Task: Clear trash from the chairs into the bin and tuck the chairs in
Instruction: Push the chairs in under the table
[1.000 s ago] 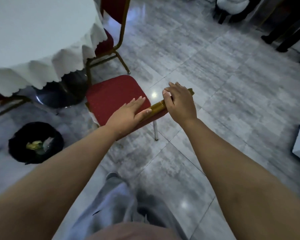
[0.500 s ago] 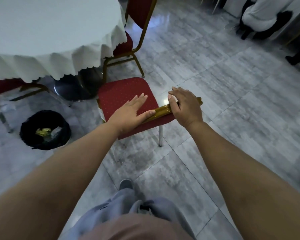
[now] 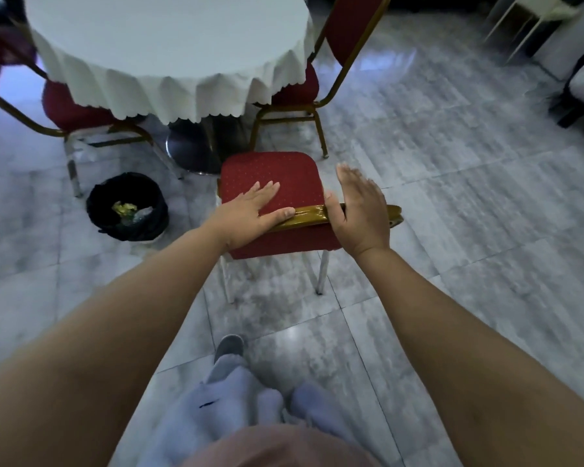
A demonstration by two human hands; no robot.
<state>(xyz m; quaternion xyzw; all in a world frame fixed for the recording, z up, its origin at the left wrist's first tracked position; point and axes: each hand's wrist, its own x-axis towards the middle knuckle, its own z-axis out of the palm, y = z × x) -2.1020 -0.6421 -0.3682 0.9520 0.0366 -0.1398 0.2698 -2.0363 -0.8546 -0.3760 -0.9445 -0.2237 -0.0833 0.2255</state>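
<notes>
A red padded chair point(image 3: 270, 176) with a gold top rail point(image 3: 309, 215) stands in front of me, its seat facing the round table point(image 3: 169, 45). The seat shows no trash. My left hand point(image 3: 246, 214) lies flat over the left part of the rail, fingers straight and spread, thumb along the gold edge. My right hand point(image 3: 359, 214) is over the right part of the rail, fingers stretched out forward, thumb against the rail's front. A black bin point(image 3: 127, 205) with yellow and clear trash inside sits on the floor to the chair's left.
Two more red chairs, one on the right point(image 3: 297, 89) and one on the left point(image 3: 71, 109), sit partly under the white tablecloth. The table's dark pedestal point(image 3: 189, 146) stands just beyond the near chair. Grey tiled floor lies all around; dark furniture stands at the far right.
The chair now stands closer to the table and squarer to it. My right hand's fingers have uncurled from the rail and point forward. My left hand stays flat.
</notes>
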